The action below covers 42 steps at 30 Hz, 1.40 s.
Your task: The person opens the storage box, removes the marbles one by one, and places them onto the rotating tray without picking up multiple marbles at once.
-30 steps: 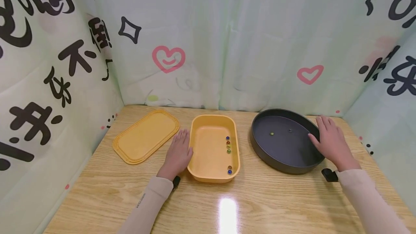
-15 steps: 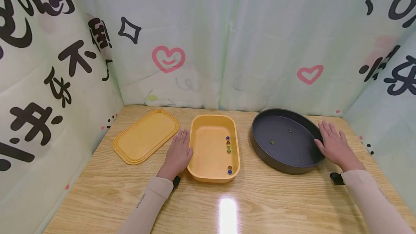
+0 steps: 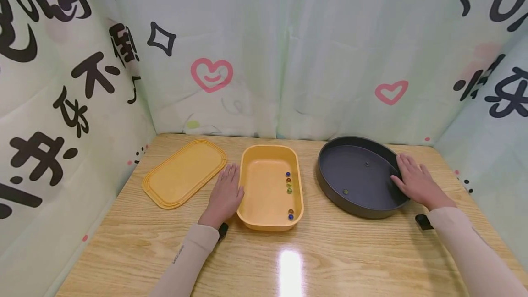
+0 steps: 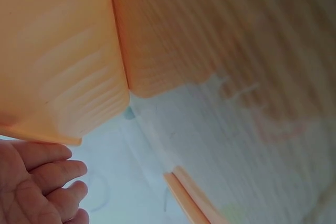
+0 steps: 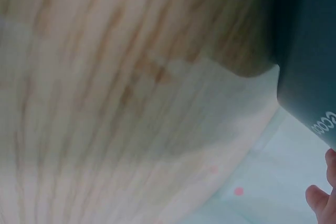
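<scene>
My left hand [image 3: 224, 191] rests at the left rim of a yellow rectangular box [image 3: 264, 155], its fingers extended. In the left wrist view, the fingertips [image 4: 58, 174] lie against the box's edge. Inside the box, several coloured marbles [image 3: 289, 185] lie along the right side. At the right, my right hand [image 3: 421, 182] touches the right rim of a dark round pan [image 3: 354, 173], fingers straight and thumb over the edge. The pan holds a yellow-green marble [image 3: 345, 191] near its front and a small clear one [image 3: 366, 164] farther back.
A yellow lid [image 3: 185, 173] lies flat on the wooden table [image 3: 231, 260], left of the box. A printed curtain [image 3: 255, 49] encloses the back and both sides. White letters mark the pan's outer wall [image 5: 310, 77] in the right wrist view.
The yellow-green marble has rolled toward the front of the pan. My right hand drew outward, then came back in to the rim. My left hand stays in place.
</scene>
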Each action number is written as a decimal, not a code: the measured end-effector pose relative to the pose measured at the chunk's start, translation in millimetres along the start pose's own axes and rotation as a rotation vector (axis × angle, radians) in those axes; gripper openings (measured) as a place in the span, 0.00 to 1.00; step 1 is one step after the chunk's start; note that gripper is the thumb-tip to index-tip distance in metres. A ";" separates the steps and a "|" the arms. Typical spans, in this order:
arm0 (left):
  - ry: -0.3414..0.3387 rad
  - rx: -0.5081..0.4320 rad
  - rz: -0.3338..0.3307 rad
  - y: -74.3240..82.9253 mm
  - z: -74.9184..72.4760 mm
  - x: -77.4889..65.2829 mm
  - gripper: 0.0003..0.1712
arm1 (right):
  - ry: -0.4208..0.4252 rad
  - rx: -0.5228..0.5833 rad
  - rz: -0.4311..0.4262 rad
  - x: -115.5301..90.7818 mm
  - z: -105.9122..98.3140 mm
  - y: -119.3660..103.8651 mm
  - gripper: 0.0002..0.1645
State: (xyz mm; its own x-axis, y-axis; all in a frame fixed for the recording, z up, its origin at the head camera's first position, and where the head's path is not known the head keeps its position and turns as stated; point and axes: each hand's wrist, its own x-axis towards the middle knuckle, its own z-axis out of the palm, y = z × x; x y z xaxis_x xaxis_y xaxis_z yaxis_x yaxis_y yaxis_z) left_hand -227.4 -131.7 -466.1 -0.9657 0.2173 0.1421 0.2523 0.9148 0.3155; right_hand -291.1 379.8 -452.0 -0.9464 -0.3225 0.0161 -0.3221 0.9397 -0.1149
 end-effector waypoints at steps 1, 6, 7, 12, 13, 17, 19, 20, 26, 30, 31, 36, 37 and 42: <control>-0.003 -0.002 -0.001 0.3 0.1 -0.1 0.33 | -0.011 0.004 0.004 0.1 -0.2 0.2 0.42; -0.015 -0.017 -0.002 0.3 -0.2 -0.9 0.34 | -0.032 0.027 0.012 0.7 0.8 -0.9 0.45; -0.015 -0.018 -0.003 0.1 -0.2 -1.2 0.34 | -0.033 0.030 0.012 0.9 1.3 -1.2 0.45; -0.008 -0.016 0.001 -1.6 0.9 -0.7 0.34 | -0.035 0.041 0.016 1.4 3.3 -1.9 0.47; -0.006 -0.015 0.001 -2.3 0.9 -0.6 0.33 | -0.034 0.047 0.016 2.3 3.8 -2.2 0.47; -0.009 -0.014 -0.007 -3.0 -0.5 -1.1 0.34 | -0.017 0.093 0.007 2.4 5.2 -1.3 0.45; -0.012 -0.014 -0.006 -2.2 -1.1 -1.4 0.34 | -0.009 0.112 0.002 0.8 4.8 0.9 0.44; -0.015 -0.016 -0.007 -1.6 -1.5 -1.4 0.34 | -0.007 0.117 0.001 -0.1 4.1 2.3 0.43; -0.012 -0.022 -0.005 0.0 -2.0 -1.6 0.34 | -0.030 0.061 0.016 -3.0 -4.6 11.0 0.38; -0.008 -0.013 -0.007 -0.1 -0.5 -1.5 0.34 | -0.051 0.026 0.032 -4.1 -7.4 14.3 0.37; -0.007 -0.013 -0.007 -0.1 -0.4 -1.8 0.34 | -0.047 0.020 0.035 -4.3 -7.1 14.2 0.36; -0.013 -0.013 -0.008 0.0 -0.7 -2.1 0.34 | 0.011 -0.026 0.058 -5.6 -3.1 10.2 0.34; -0.014 -0.012 -0.007 0.1 -1.2 -2.2 0.34 | 0.032 -0.040 0.061 -5.9 -2.4 9.1 0.33; -0.010 -0.011 0.000 -0.2 -1.3 -1.7 0.34 | 0.125 -0.121 0.075 -7.3 -2.0 5.9 0.22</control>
State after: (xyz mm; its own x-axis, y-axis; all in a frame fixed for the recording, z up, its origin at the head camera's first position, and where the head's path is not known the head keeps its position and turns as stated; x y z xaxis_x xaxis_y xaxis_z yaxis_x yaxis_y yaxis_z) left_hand -225.7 -132.7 -465.2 -0.9662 0.2210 0.1330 0.2532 0.9109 0.3258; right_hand -286.1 388.0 -450.9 -0.9608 -0.2411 0.1366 -0.2434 0.9699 -0.0002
